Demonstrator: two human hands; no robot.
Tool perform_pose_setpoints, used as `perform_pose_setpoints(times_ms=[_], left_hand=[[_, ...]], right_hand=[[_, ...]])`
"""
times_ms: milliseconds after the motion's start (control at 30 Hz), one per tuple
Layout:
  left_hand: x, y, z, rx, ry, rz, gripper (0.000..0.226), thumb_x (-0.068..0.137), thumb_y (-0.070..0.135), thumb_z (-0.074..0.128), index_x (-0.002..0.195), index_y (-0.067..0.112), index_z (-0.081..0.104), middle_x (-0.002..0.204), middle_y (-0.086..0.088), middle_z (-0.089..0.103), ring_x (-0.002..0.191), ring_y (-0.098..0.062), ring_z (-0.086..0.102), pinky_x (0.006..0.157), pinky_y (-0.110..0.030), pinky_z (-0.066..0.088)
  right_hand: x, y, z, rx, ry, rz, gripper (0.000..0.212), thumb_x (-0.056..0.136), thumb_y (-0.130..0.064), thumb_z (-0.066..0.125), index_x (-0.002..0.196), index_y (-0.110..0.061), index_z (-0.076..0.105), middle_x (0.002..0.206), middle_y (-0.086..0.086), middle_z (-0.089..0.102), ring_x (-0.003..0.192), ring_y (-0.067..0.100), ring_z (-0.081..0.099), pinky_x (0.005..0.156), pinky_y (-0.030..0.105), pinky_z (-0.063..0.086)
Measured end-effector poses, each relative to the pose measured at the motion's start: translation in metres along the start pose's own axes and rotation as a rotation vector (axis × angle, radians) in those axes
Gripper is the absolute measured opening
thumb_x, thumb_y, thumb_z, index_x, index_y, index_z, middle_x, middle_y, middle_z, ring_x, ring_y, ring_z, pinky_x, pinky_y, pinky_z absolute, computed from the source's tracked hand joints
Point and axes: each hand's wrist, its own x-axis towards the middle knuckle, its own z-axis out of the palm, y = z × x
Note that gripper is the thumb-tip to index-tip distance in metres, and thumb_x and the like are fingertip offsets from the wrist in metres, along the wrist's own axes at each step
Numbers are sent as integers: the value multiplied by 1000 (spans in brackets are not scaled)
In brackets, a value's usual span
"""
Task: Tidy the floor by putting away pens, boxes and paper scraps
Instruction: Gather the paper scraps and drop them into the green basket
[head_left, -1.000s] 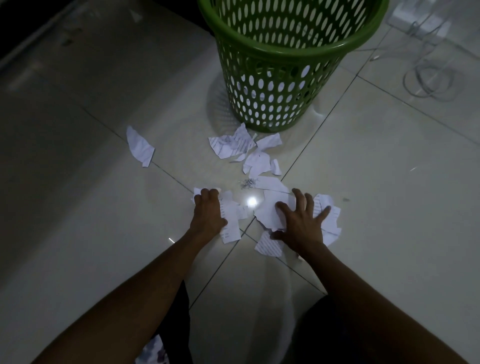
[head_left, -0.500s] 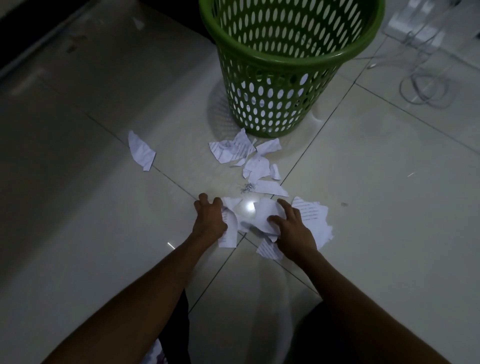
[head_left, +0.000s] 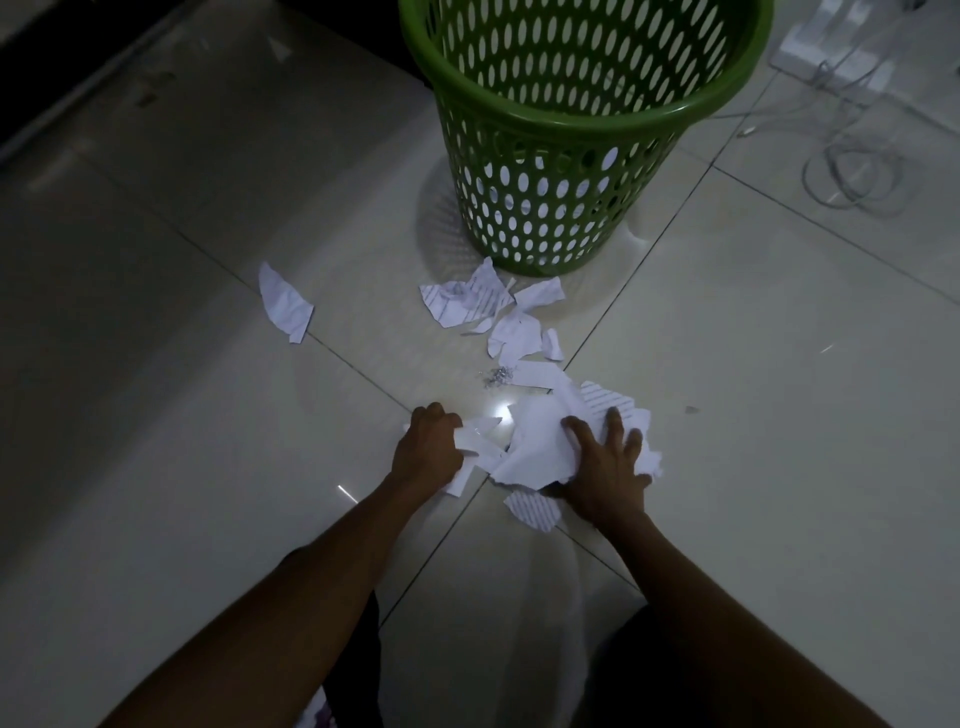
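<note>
Paper scraps (head_left: 540, 441) now bunched closer together

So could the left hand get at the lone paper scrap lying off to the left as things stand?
Probably yes. The lone scrap lies flat on bare tile, with nothing between it and the left hand, though that hand is already gripping scraps.

The floor (head_left: 779, 415) is glossy, smooth tile, bright enough to mirror a lamp as a hard white spot, with thin dark grout lines. The paper scraps (head_left: 540, 441) are matt white sheet, torn ragged at the edges and creased (some carry grey printed lines). The basket (head_left: 550, 208) is green moulded plastic, smooth with a slight sheen, perforated with oval holes.
</note>
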Motion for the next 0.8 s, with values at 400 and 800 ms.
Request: perform_pose_setpoints(times_ms=[400,800], left_hand=[[-10,-10,-2,-122,-138,-52,22,72,12,55,87,2,68,94,-14,68,95,-29,62,76,-35,48],[-35,-32,-16,-209,-123,-105,39,70,39,39,81,10,63,90,-22,65,90,-36,61,74,-37,48]], right_hand=[[-6,-13,4,14,103,-196,43,73,-15,72,115,-19,62,138,7,43,123,38,36,95,42,39],[-16,-13,-32,272,217,-223,27,67,-28,43,81,-12,59,76,5,67,73,31,63,63,36,48]])
